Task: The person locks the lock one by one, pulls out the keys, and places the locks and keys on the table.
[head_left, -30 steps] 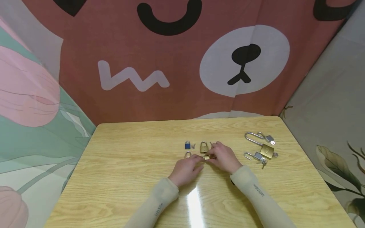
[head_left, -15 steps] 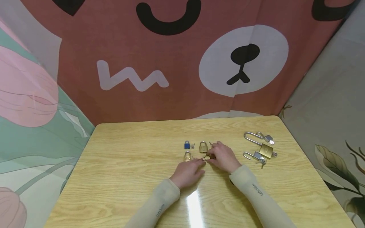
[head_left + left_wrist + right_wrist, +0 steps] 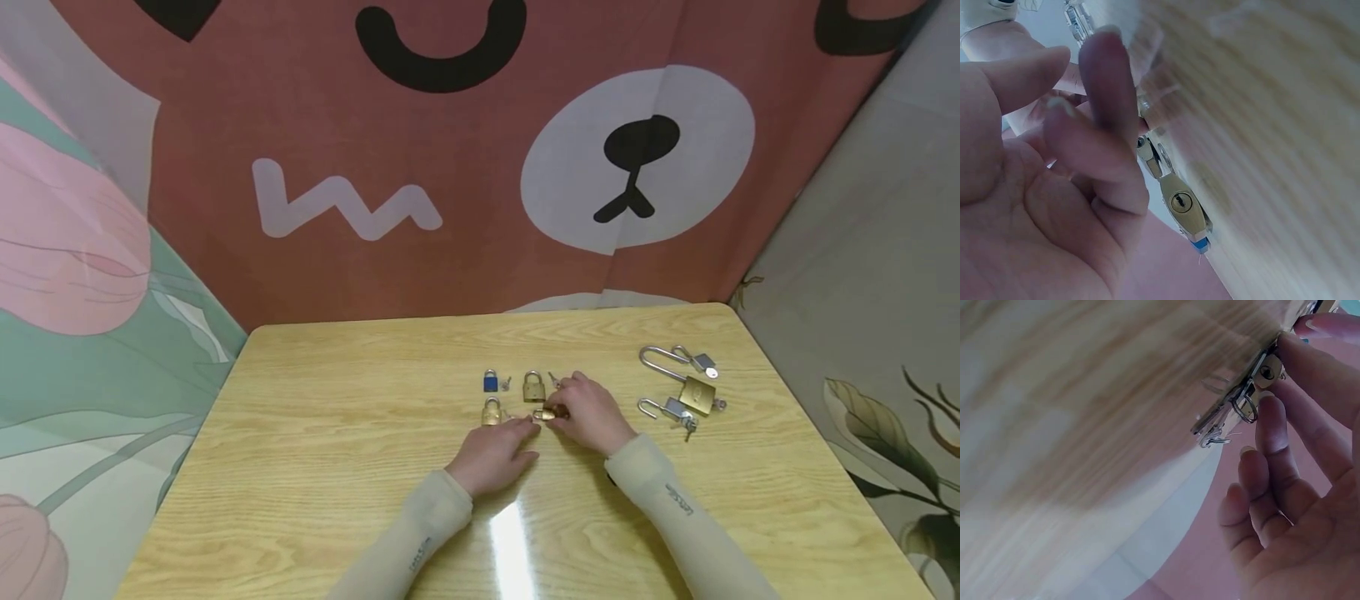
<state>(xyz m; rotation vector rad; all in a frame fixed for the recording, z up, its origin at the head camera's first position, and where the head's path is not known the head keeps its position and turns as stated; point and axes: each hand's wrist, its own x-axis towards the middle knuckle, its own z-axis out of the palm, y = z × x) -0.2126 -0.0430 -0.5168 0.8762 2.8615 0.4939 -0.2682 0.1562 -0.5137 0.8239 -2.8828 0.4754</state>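
my right hand [image 3: 590, 414] pinches a small brass lock [image 3: 548, 414] between thumb and fingers, body in the grip, loop end sticking out toward my left hand [image 3: 491, 457]. those left fingers lie loose, tips just beside the loop; i cannot tell if they touch it. a larger brass lock [image 3: 533, 391] lies just beyond the pinch, a blue lock [image 3: 491, 383] farther left. my right sleeve [image 3: 667, 500] seems to read "let's slim".
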